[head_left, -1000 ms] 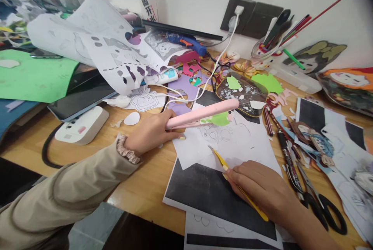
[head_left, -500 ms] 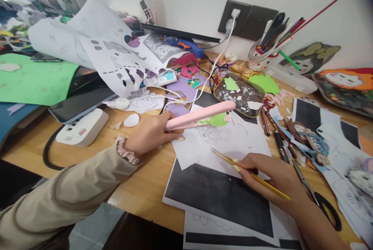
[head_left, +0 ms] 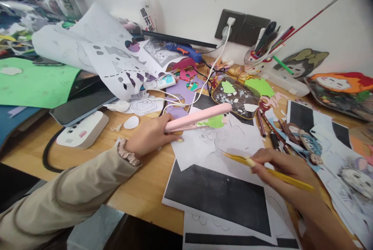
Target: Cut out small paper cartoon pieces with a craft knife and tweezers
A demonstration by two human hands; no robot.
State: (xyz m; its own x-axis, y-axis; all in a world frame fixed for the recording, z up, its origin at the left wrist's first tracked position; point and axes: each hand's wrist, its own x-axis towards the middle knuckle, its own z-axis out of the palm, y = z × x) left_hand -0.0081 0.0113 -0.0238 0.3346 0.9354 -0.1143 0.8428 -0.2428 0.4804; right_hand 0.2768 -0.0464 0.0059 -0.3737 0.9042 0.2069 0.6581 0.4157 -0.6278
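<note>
My left hand is closed around the handle end of a pink hair straightener, which points right over the desk. A light green paper piece sticks out from beneath its plates. In my right hand is a pair of yellow tweezers, pinched between thumb and fingers, tips pointing left. Under both tools lies a white sheet with pencil drawings. Below that sheet is a black-printed sheet. The tweezer tips hover over or touch the drawing sheet; I cannot tell which.
A phone leans on a white device at left. Cut-out papers and a blue glue gun lie behind. A tray with paper scraps sits beyond the straightener. White cables cross the desk; a pen cup stands at back right.
My right hand has moved right with the tweezers, whose tips have drawn back from the straightener. My left hand and the straightener stay nearly still. The view has shifted slightly.
</note>
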